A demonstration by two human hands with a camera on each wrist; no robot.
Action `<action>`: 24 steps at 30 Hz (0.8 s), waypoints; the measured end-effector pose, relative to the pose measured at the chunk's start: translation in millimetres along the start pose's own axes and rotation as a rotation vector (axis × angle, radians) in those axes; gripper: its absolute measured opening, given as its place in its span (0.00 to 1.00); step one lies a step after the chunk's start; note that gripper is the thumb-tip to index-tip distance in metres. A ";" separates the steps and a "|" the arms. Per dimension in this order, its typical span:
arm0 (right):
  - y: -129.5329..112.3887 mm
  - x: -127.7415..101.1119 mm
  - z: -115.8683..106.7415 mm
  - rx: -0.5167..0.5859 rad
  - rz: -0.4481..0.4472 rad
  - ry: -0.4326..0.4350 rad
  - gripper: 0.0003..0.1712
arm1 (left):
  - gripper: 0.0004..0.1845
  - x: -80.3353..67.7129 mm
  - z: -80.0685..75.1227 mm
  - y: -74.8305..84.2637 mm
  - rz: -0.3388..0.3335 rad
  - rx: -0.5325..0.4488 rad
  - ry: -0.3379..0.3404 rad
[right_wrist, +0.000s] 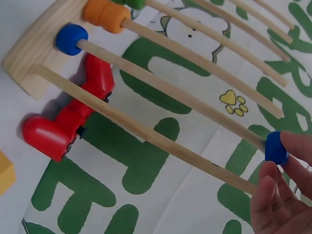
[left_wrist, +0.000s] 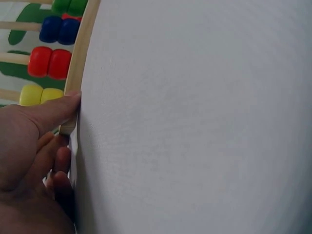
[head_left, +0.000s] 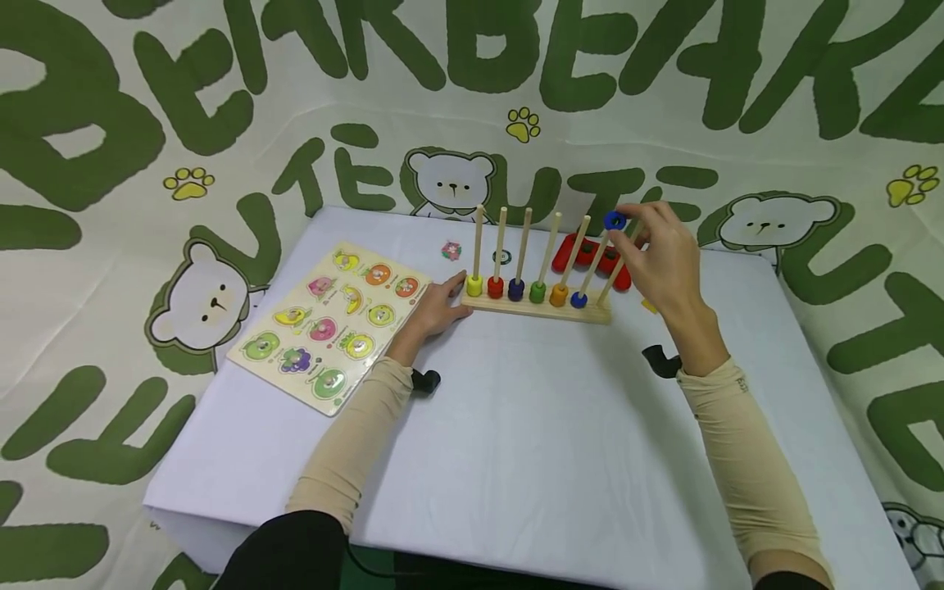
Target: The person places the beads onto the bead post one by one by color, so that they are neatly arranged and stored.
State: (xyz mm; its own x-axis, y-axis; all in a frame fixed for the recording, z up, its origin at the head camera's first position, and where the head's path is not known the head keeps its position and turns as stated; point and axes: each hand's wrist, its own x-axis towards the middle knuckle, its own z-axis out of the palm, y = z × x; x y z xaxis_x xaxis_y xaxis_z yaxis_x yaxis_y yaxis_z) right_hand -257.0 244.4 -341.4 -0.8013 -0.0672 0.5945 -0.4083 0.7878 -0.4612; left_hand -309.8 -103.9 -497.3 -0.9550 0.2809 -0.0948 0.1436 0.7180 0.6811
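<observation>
A wooden bead stand (head_left: pixel 534 310) with a row of upright pegs stands toward the back of the table. At its left end my left hand (head_left: pixel 437 308) grips the base, the thumb on the near edge (left_wrist: pixel 72 105) and the other fingers partly hidden beyond it. My right hand (head_left: pixel 669 260) pinches a blue bead (right_wrist: pixel 276 148) between thumb and fingertips, at the tip of the second peg from the right. One blue bead (right_wrist: pixel 71 39) sits at that peg's foot. Yellow, red, dark blue, green and orange beads (head_left: pixel 559 295) sit low on the other pegs; the rightmost peg (right_wrist: pixel 146 131) is bare.
A fruit puzzle board (head_left: pixel 324 328) lies to the left. Behind the stand are a red toy piece (head_left: pixel 564 252), a small pink piece (head_left: pixel 451 250) and a round piece (head_left: pixel 501 256). A yellow block (right_wrist: pixel 6 173) lies to the right. Patterned cloth hangs behind the table.
</observation>
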 end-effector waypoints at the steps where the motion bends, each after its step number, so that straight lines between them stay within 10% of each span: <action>1: 0.9 0.3 0.4 -0.005 0.006 -0.002 0.20 | 0.43 -0.3 0.0 0.7 0.000 0.002 -0.002; 24: 7.1 -4.0 5.4 -0.016 0.077 -0.042 0.25 | 0.42 -1.7 -0.9 -0.5 -0.012 0.018 -0.001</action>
State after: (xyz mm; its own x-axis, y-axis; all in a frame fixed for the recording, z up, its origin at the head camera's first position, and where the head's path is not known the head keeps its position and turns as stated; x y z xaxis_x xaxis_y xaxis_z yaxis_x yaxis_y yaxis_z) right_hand -259.0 246.9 -350.6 -0.8478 -0.0309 0.5294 -0.3375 0.8015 -0.4937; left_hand -308.5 -105.2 -496.8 -0.9565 0.2728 -0.1032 0.1370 0.7325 0.6668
